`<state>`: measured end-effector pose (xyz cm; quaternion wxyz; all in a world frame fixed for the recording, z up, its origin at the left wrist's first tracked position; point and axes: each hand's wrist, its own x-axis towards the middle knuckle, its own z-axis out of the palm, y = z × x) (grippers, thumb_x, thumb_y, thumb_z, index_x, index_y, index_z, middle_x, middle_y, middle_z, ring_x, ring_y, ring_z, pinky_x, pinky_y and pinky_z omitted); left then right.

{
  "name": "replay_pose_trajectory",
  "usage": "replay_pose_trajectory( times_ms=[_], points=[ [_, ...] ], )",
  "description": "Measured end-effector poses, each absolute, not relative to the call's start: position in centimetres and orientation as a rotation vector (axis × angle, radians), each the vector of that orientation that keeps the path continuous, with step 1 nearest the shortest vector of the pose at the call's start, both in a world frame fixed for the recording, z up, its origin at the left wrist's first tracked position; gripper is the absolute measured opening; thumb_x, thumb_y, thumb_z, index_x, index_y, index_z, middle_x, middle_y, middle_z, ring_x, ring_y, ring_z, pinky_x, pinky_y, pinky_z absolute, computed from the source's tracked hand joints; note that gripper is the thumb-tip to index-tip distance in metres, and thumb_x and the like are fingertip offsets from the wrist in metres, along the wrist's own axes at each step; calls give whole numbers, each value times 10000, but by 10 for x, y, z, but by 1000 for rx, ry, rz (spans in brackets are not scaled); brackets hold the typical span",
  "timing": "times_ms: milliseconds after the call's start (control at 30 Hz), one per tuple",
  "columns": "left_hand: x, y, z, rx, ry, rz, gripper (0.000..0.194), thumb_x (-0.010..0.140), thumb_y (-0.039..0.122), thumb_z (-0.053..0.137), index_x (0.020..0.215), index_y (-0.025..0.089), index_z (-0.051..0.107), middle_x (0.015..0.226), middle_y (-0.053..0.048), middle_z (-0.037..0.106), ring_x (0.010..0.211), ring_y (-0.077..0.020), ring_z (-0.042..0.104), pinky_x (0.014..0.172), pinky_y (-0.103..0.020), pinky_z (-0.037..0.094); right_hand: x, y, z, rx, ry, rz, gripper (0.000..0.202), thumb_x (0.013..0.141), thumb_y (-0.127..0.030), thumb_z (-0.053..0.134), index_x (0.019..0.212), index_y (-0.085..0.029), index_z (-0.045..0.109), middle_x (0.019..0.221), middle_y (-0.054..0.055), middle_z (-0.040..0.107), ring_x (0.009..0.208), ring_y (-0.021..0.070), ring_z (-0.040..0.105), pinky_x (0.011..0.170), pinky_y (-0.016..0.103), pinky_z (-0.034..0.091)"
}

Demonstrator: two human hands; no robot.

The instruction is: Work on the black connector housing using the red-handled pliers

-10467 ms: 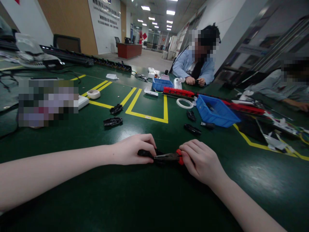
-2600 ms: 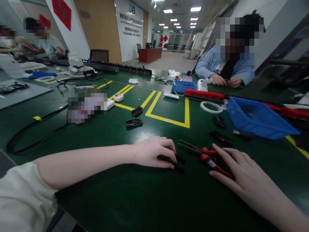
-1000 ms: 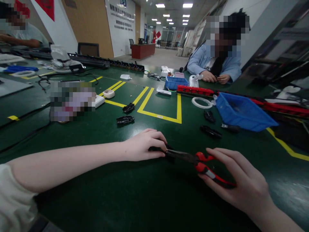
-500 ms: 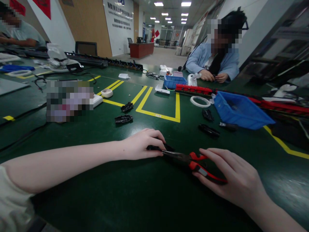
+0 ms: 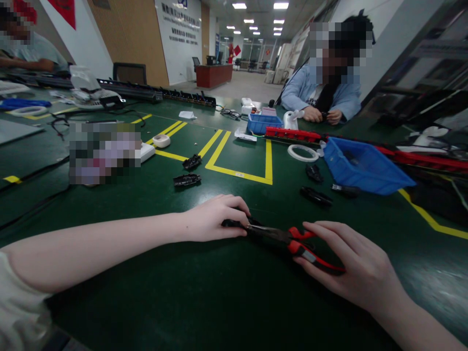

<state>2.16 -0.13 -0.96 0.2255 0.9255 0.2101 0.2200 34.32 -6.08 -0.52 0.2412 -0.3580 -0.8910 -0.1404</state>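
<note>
With the dial centred on the black part (image 5: pixel 231 224) and 12 pointing away from the person, the left hand (image 5: pixel 215 222) reaches in from 9 o'clock and pinches the part against the bench (image 5: pixel 190 292). The right hand (image 5: pixel 360 261), between 3 and 4, has its fingers loosely round the handles of the pliers (image 5: pixel 285 236), whose tips meet the part beside the left fingertips; whether they grip anything is too small to tell.

This part looks to be mid-work: the pliers are on it and it is not yet laid down. Two shells (image 5: pixel 187 180) lie apart from it at about 11, and three pieces (image 5: pixel 316 196) at about 2, near the bin (image 5: pixel 367 168). None is being handled; which are finished and which remain, I cannot tell.
</note>
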Motion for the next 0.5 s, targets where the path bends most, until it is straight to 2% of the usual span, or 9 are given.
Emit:
replay_pose_trajectory(
  times_ms=[200, 500],
  points=[
    [22, -2, -9, 2553, 585, 608, 98, 946, 204, 680, 1036, 176, 709, 1199, -88, 639, 1107, -237, 618, 923, -367, 482, 343, -58, -6, -939, -2451, -377, 429, 899, -408, 665, 1244, -161, 598, 1070, 130, 704, 899, 247, 706, 709, 362, 604],
    [22, 0, -9, 2525, 584, 588, 89, 947, 198, 685, 1032, 193, 712, 1212, -76, 639, 1135, -234, 609, 950, -374, 468, 342, -58, -4, -927, -2473, -385, 411, 925, -401, 643, 1220, -120, 592, 1067, 147, 687, 905, 236, 701, 718, 340, 604]
  ],
)
